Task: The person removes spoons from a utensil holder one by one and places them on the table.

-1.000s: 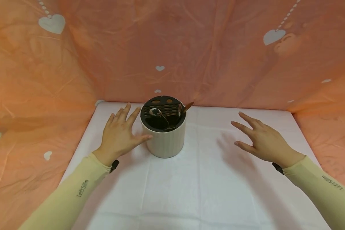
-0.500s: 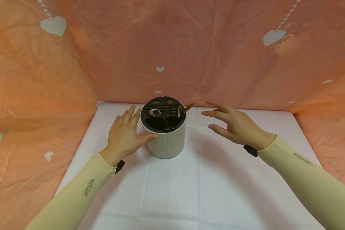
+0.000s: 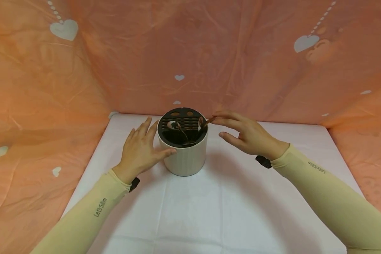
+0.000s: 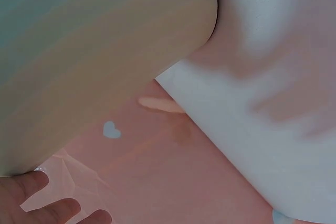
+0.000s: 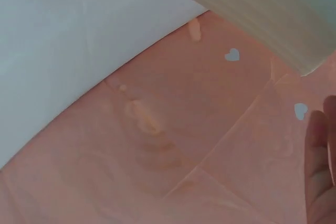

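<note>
A cream, ribbed, round utensil holder (image 3: 185,160) with a black slotted lid (image 3: 174,140) stands upright on the table. A shiny spoon (image 3: 173,125) pokes up from the lid's front opening. At the lid's right side, a slim reddish-brown piece (image 3: 209,121) leans outward over the rim. My left hand (image 3: 139,150) spreads along the holder's left side, thumb across its front; in the left wrist view its fingers (image 4: 55,211) are close to the holder's wall. On the other side is my right hand (image 3: 247,134), its fairly straight fingertips right at the reddish-brown piece's tip, thumb apart.
The white-covered table (image 3: 190,211) extends in front of the holder and to both sides. An orange-pink cloth (image 3: 209,53) with white hearts rises behind the table and along its left and right edges.
My right hand has moved left from the table's right side to the reddish-brown piece. My left hand has shifted slightly right, closer around the holder. The holder stays in place.
</note>
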`<control>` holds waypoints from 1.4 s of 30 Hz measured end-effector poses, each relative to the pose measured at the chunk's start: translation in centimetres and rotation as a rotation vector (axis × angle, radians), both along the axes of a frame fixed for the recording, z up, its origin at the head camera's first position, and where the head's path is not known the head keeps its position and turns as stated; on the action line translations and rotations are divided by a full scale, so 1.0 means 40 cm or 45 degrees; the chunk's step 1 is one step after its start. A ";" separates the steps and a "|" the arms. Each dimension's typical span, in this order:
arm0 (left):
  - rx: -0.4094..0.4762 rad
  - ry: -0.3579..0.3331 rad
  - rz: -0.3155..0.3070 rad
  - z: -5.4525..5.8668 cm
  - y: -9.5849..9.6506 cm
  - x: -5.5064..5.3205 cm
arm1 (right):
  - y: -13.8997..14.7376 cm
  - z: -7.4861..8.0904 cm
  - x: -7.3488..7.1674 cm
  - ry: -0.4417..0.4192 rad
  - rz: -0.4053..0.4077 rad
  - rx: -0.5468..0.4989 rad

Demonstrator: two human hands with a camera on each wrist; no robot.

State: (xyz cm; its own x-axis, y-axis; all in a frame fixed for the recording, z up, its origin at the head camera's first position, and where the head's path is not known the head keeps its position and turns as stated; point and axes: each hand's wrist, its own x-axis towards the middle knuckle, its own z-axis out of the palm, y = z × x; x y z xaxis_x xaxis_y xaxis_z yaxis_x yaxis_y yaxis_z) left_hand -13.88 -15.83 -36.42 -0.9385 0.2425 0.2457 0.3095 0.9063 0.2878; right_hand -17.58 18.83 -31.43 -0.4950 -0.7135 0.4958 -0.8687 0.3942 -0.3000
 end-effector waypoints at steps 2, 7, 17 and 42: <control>0.001 0.001 0.000 0.000 0.000 0.000 | -0.006 0.001 -0.001 0.016 0.002 -0.021; 0.000 0.004 0.006 -0.002 -0.002 0.002 | -0.030 0.003 -0.006 0.084 0.004 -0.095; 0.008 -0.007 0.010 -0.005 0.003 0.000 | -0.063 -0.019 -0.025 0.439 -0.112 -0.146; 0.004 -0.021 0.025 -0.007 0.000 0.002 | -0.080 -0.028 -0.040 0.474 -0.113 -0.182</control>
